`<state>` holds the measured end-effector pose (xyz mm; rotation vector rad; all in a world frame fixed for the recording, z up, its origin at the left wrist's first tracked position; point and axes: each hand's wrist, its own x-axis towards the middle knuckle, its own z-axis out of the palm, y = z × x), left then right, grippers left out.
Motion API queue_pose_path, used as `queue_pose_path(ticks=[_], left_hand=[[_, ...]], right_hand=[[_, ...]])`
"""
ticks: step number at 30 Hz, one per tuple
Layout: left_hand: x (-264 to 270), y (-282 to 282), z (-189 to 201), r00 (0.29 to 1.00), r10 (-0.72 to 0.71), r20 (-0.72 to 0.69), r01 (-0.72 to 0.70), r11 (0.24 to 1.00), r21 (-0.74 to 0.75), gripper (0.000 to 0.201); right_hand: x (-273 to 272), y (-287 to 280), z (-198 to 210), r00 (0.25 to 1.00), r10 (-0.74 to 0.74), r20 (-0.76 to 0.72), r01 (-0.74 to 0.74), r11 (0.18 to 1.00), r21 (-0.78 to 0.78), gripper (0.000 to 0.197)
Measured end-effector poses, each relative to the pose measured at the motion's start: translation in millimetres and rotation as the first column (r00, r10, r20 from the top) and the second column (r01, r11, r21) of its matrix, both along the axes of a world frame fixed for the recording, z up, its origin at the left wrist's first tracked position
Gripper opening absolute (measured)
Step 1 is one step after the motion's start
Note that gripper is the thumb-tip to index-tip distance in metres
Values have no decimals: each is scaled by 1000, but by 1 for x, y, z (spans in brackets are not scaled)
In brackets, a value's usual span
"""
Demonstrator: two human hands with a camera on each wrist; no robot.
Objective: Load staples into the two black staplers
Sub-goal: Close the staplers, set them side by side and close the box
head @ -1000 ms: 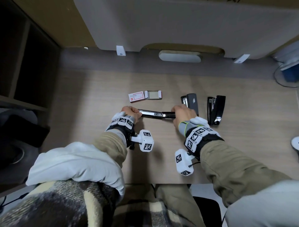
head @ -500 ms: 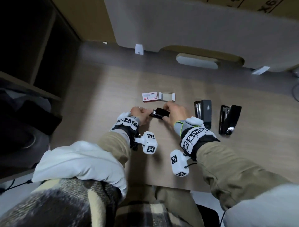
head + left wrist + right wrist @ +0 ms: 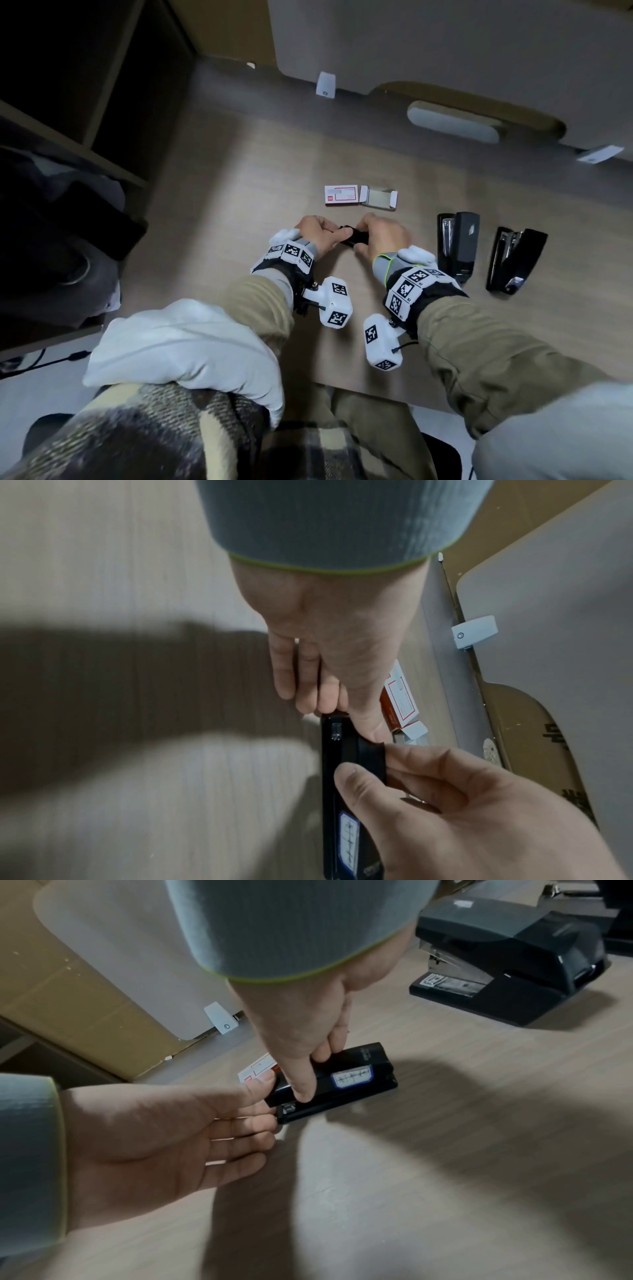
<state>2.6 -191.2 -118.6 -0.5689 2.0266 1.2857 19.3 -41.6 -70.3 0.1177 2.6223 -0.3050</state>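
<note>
A small black stapler [image 3: 354, 236] with a white label, folded closed, lies low over the desk between my hands. My right hand [image 3: 370, 228] pinches its top from above with thumb and fingers [image 3: 304, 1093]. My left hand [image 3: 337, 233] holds its left end, thumb [image 3: 262, 1081] on top and fingers against the tip. In the left wrist view the stapler [image 3: 330, 818] runs lengthwise away from my left hand's fingers [image 3: 308, 696]. Two larger black staplers [image 3: 460, 246] [image 3: 515, 260] stand on the desk to the right, apart from both hands.
A red and white staple box [image 3: 340, 195] and its open tray [image 3: 378, 198] lie just behind my hands. A grey partition [image 3: 445, 51] closes the desk's far side. Dark shelving [image 3: 85, 102] stands left. The desk's front edge [image 3: 359, 387] runs near my forearms.
One second ago the stapler lay swung open and long, with its metal magazine showing. It is now folded closed, and my hands have come close together on it.
</note>
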Motion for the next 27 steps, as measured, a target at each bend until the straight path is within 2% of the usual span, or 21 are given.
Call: queue_pose_path(ticks=[3, 8, 12, 16, 19, 20, 22, 24, 27], left_hand=[[-2, 3, 0, 999, -45, -1, 45, 999, -17, 43], [-6, 7, 0, 999, -27, 26, 28, 999, -43, 41], [-7, 14, 14, 998, 2, 60, -3, 1000, 15, 44], [-3, 34, 28, 992, -28, 126, 18, 997, 78, 38], [5, 56, 31, 980, -106, 168, 92, 992, 91, 31], [6, 64, 29, 980, -115, 160, 104, 992, 74, 35], [9, 82, 24, 981, -146, 127, 143, 989, 32, 39], [11, 107, 25, 975, -193, 113, 191, 981, 28, 36], [6, 128, 25, 973, -200, 114, 200, 980, 16, 36]], right_hand=[[2, 6, 2, 1000, -1, -2, 1, 1000, -7, 34], [14, 18, 3, 999, -2, 42, 1, 1000, 27, 37], [23, 27, 4, 994, -81, 74, 77, 996, 55, 33], [33, 36, 8, 977, -188, 103, 183, 981, 56, 43], [42, 49, 11, 961, -277, 20, 277, 961, 27, 51], [45, 56, 13, 947, -320, -10, 321, 947, 11, 50], [50, 74, 14, 925, -377, -38, 376, 926, -29, 45], [59, 102, 17, 911, -406, -67, 403, 914, -53, 39], [67, 127, 20, 890, -431, -148, 423, 903, -79, 33]])
